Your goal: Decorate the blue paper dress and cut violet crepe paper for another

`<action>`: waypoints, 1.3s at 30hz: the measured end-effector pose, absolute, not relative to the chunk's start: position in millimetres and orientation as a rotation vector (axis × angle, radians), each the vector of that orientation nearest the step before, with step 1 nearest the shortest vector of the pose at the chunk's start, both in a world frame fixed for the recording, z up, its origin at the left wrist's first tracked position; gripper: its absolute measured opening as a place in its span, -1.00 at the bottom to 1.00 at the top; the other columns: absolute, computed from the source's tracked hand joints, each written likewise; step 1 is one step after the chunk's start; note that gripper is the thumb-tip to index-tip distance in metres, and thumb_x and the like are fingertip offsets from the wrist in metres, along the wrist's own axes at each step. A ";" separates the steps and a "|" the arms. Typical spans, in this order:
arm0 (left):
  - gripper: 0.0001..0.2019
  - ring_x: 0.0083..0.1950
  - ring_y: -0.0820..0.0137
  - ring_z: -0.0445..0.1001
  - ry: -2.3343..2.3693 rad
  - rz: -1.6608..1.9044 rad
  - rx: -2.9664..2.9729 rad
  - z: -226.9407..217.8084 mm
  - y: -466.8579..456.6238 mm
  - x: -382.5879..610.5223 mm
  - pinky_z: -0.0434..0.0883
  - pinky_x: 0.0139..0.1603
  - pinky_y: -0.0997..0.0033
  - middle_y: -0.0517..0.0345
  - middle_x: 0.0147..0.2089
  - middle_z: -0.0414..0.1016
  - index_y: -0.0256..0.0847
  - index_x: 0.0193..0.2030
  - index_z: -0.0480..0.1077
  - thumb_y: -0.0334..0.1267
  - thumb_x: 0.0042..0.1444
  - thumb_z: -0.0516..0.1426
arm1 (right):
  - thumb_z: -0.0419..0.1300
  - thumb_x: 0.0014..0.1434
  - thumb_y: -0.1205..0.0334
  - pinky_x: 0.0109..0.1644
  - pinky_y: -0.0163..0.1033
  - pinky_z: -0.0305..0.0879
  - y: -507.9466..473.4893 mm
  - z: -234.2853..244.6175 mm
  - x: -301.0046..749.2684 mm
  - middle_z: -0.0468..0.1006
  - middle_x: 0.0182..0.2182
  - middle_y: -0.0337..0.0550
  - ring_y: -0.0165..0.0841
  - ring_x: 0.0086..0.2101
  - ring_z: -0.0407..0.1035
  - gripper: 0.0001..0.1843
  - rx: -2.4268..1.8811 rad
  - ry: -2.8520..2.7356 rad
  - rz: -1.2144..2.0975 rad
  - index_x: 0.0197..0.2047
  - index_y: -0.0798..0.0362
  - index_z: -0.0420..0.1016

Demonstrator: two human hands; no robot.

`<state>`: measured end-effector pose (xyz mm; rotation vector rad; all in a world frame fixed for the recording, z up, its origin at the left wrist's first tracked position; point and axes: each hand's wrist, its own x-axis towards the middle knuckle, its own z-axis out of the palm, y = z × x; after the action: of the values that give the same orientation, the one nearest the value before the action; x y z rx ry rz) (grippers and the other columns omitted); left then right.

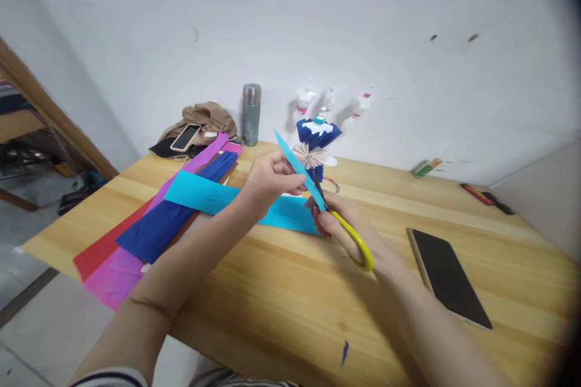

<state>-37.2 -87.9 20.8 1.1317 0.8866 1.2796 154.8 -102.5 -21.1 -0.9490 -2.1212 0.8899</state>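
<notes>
My left hand [275, 176] pinches a narrow light-blue paper strip [295, 162], which slants down toward my right hand [333, 221]. Yellow-handled scissors [358, 245] are in my right hand, their dark blades up against the strip's lower part; whether the blades are closed is hard to make out. Beneath both hands lies a wider light-blue paper band [281, 211] on the table. Just behind them stands a figure dressed in dark-blue paper [329, 135], with a pleated cream paper fan [308, 155] at its front.
Blue, pink and red paper sheets [149, 233] overlap at the left. Behind them are a phone [185, 137], brown cloth [209, 118] and a thermos [252, 115]. A dark tablet or large phone [447, 272] lies right. A small green box [427, 167] rests near the wall.
</notes>
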 end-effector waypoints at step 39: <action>-0.73 -0.56 0.54 0.47 1.000 1.254 1.134 21.6 -84.9 -32.9 0.49 -0.49 0.58 0.36 -0.56 0.44 -0.30 -0.26 0.42 -0.56 -0.17 0.22 | -0.02 0.33 -0.28 -0.39 -0.20 0.16 -111.1 -15.6 149.3 0.33 -0.56 -0.26 -0.31 -0.48 0.27 -0.50 -1.005 -2.122 0.882 -0.27 0.00 0.35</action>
<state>-32.9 -84.9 21.6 1.1342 1.0002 1.2544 149.3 -111.1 -15.6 -1.0052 -2.1222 0.8824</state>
